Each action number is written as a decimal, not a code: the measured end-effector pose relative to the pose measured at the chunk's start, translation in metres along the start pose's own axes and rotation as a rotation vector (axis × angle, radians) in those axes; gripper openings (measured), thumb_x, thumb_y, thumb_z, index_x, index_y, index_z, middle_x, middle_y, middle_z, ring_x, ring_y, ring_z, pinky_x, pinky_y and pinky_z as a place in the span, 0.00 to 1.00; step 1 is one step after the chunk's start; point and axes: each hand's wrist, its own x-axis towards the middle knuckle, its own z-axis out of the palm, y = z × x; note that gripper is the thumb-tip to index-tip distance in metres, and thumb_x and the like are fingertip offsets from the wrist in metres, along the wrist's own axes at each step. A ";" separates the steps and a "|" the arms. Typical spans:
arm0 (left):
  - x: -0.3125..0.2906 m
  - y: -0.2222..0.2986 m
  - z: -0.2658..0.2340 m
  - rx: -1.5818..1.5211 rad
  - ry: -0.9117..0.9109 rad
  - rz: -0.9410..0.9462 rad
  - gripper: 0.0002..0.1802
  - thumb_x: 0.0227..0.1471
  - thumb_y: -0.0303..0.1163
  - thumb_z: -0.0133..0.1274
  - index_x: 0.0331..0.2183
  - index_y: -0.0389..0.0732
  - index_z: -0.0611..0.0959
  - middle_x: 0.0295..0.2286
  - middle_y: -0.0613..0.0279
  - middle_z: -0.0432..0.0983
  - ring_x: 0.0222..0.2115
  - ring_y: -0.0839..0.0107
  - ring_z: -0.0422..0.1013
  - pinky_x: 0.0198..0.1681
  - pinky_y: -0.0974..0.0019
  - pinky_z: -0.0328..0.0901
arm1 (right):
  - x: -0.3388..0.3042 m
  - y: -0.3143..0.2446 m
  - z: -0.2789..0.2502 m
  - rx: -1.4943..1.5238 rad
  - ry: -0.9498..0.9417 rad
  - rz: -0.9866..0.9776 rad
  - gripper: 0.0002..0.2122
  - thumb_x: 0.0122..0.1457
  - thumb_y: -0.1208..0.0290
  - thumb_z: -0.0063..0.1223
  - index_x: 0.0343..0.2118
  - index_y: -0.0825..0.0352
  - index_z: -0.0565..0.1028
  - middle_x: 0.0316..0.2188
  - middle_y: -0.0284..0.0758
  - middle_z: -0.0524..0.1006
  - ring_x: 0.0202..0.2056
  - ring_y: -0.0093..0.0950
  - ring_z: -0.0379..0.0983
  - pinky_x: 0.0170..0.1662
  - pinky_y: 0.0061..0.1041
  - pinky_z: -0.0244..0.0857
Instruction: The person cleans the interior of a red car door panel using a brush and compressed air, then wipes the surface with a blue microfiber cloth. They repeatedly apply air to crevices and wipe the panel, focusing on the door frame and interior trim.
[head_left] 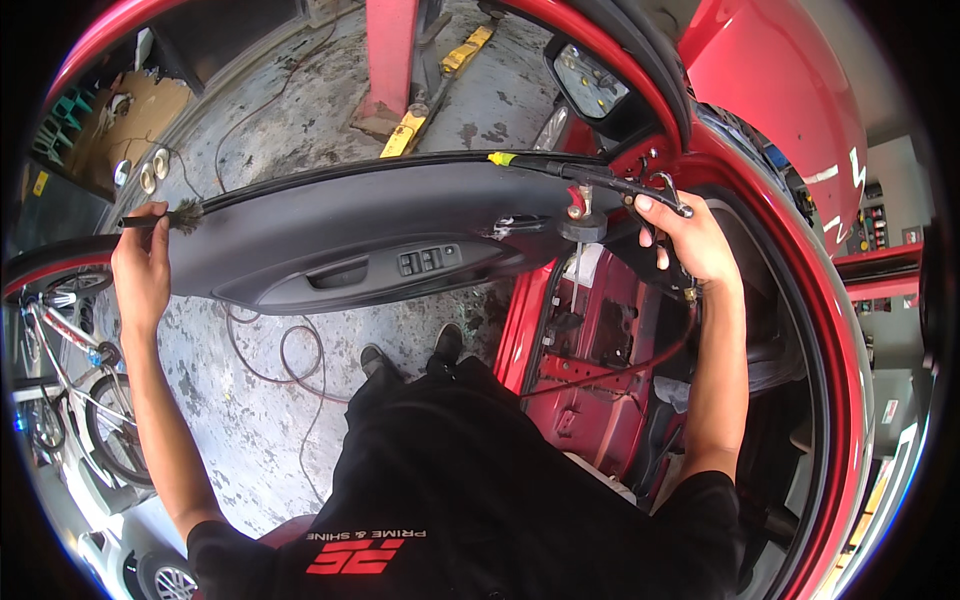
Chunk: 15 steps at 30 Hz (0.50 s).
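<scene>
My left hand (143,265) is closed around the dark handle of a detailing brush (187,216), its bristles beside the top edge of the door panel near its outer end. My right hand (692,238) grips an air spray gun (640,187) by the hinge side of the door. The gun's long black nozzle, tipped yellow-green, points left along the panel's upper edge. Below it are a brass-and-red fitting and a round black cap (583,226) with a thin tube hanging down. The open car door's dark inner panel (400,220) spans between my hands, with window switches (427,261) on its armrest.
A red hose (640,366) runs from the gun across the stripped red car floor (590,400). More hose (290,375) loops on the worn grey ground. A red lift post (391,55) with yellow arms stands beyond the door. Bicycles (95,385) are at left.
</scene>
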 end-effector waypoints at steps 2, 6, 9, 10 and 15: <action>-0.003 0.003 -0.002 -0.044 0.002 -0.063 0.12 0.66 0.28 0.54 0.49 0.33 0.80 0.41 0.52 0.84 0.41 0.66 0.79 0.45 0.65 0.70 | 0.002 -0.004 0.004 0.007 -0.019 -0.018 0.15 0.63 0.58 0.63 0.32 0.67 0.80 0.19 0.28 0.75 0.15 0.15 0.65 0.19 0.19 0.57; -0.009 0.010 -0.004 0.016 0.004 -0.068 0.12 0.66 0.28 0.55 0.48 0.35 0.81 0.41 0.54 0.84 0.41 0.67 0.79 0.45 0.66 0.71 | 0.005 -0.011 0.014 0.002 -0.048 -0.035 0.15 0.63 0.57 0.63 0.34 0.68 0.81 0.19 0.29 0.76 0.15 0.15 0.65 0.19 0.19 0.58; -0.011 0.016 -0.001 -0.048 0.018 -0.050 0.12 0.65 0.27 0.55 0.48 0.35 0.81 0.41 0.54 0.84 0.41 0.68 0.80 0.46 0.67 0.71 | 0.005 -0.014 0.022 -0.017 -0.064 -0.038 0.15 0.63 0.57 0.63 0.35 0.68 0.81 0.20 0.29 0.76 0.15 0.15 0.65 0.19 0.18 0.58; -0.010 0.019 0.002 -0.070 0.013 -0.075 0.12 0.65 0.27 0.56 0.48 0.34 0.81 0.42 0.55 0.84 0.41 0.71 0.79 0.48 0.67 0.72 | 0.005 -0.015 0.023 -0.022 -0.063 -0.044 0.15 0.63 0.58 0.63 0.36 0.68 0.81 0.20 0.29 0.76 0.15 0.15 0.65 0.19 0.18 0.58; -0.014 0.054 0.049 -0.520 0.001 -0.115 0.10 0.63 0.20 0.55 0.46 0.34 0.82 0.49 0.53 0.81 0.51 0.69 0.75 0.57 0.65 0.68 | -0.003 -0.013 0.023 -0.052 -0.047 -0.034 0.14 0.64 0.58 0.63 0.37 0.68 0.81 0.21 0.28 0.76 0.17 0.15 0.66 0.20 0.18 0.59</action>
